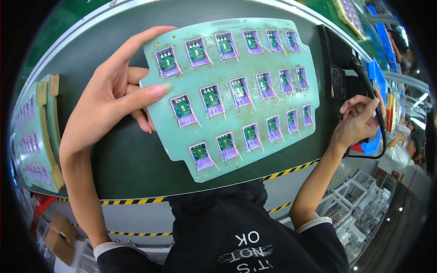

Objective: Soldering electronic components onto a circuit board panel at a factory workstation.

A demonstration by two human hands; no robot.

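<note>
My left hand (pixel 111 93) grips the left edge of a pale green fixture plate (pixel 192 78), thumb on top and the other fingers behind the edge. The plate is tilted, with three rows of pockets. In each pocket sits a small purple housing (pixel 185 119) with a green circuit board (pixel 183 108) and thin red, white and blue wires. Off the plate's right side, my right hand (pixel 357 120) is closed with curled fingers beside a black cable (pixel 363 73); what it holds, if anything, I cannot make out.
More loaded fixture plates (pixel 38 136) stand at the left of the dark work surface (pixel 132 170). A black box-like unit (pixel 337 77) and blue bins (pixel 375 77) are on the right. Another plate (pixel 349 17) lies at the far right. Yellow-black tape (pixel 136 201) marks the near edge.
</note>
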